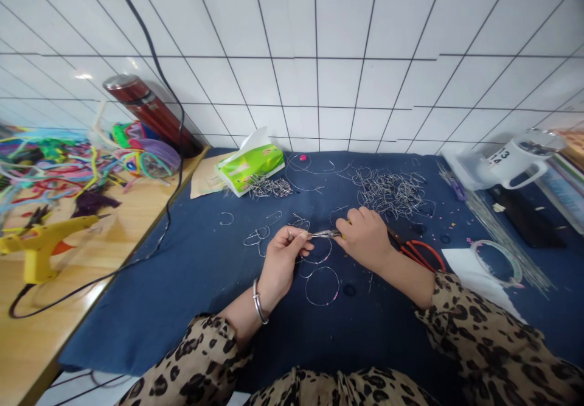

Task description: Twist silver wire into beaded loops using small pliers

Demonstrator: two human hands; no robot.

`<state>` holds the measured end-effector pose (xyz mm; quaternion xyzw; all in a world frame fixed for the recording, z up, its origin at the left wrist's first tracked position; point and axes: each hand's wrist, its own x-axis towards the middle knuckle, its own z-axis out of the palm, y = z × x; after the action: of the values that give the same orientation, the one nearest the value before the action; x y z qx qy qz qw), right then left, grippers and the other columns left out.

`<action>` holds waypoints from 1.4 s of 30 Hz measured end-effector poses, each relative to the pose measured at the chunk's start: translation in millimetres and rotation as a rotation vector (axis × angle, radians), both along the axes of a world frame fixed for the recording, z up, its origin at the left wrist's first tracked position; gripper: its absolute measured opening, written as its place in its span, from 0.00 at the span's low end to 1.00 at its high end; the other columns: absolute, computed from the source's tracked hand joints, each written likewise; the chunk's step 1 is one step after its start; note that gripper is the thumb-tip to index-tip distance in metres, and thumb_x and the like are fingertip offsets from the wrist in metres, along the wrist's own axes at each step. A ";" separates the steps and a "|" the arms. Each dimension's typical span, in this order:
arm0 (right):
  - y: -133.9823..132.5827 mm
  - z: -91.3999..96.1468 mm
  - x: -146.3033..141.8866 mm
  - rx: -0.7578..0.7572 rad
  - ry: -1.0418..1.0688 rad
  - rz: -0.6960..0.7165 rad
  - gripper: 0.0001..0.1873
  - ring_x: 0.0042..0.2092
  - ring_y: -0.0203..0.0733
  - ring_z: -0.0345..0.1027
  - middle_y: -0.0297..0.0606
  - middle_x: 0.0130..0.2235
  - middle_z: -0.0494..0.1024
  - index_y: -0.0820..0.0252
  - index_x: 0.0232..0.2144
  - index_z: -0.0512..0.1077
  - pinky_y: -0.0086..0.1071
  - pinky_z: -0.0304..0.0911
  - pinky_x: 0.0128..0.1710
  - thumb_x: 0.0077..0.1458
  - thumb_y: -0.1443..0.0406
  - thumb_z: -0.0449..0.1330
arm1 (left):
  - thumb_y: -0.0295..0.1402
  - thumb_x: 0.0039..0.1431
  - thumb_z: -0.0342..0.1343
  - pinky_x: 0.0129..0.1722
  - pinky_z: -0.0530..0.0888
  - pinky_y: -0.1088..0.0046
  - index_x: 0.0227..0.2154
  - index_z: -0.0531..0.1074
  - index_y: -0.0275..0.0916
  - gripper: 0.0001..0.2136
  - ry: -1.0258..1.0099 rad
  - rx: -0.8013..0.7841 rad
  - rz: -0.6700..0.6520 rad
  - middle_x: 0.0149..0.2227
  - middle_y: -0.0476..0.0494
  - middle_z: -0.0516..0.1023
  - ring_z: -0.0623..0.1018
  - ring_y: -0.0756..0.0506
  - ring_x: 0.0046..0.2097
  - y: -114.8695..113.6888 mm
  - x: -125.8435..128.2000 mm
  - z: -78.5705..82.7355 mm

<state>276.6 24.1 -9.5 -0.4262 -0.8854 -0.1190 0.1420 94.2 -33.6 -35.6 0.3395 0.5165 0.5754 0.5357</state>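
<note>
Wire loop [314,262] tight in left hand [283,259], pliers [326,234] tight in right hand [365,237] — tissue [249,142] in green pack [253,162]

One red metal flask [146,111], one green tissue pack [250,165], one yellow glue gun [41,241], one white mug [515,162], one silver metal pliers [326,234].

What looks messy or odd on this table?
Bent wire pieces lie scattered over the blue cloth, with loose beads strewn near the red scissors. A black cable trails over the cloth's edge. Left hand pinches wire ring; right hand grips pliers.
</note>
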 end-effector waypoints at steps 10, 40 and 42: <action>-1.3 3.1 -2.0 0.073 -0.023 0.013 0.13 0.34 0.42 0.49 0.40 0.28 0.64 0.60 0.27 0.69 0.36 0.41 0.32 0.55 0.59 0.51 | 0.35 0.52 0.58 0.29 0.70 0.78 0.30 0.69 0.35 0.08 -0.069 -0.053 0.022 0.29 0.47 0.75 0.74 0.53 0.28 1.0 0.5 -2.8; -2.0 2.3 -5.9 -0.296 -0.061 -0.102 0.18 0.33 0.39 0.64 0.38 0.31 0.72 0.56 0.32 0.72 0.30 0.47 0.28 0.56 0.52 0.50 | 0.32 0.52 0.57 0.32 0.68 0.76 0.29 0.69 0.36 0.05 0.042 0.072 0.107 0.28 0.49 0.73 0.72 0.53 0.27 -0.7 7.1 3.4; -1.1 1.7 -5.3 -0.321 -0.058 -0.101 0.18 0.33 0.39 0.65 0.37 0.31 0.72 0.55 0.31 0.72 0.29 0.48 0.28 0.56 0.50 0.50 | 0.32 0.53 0.57 0.32 0.68 0.76 0.29 0.68 0.36 0.05 0.047 0.082 0.096 0.28 0.49 0.73 0.72 0.54 0.28 -1.0 7.0 3.6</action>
<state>271.3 23.0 -7.7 -0.4840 -0.8741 0.0049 0.0404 101.2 -34.6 -32.0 0.3495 0.5204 0.6131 0.4808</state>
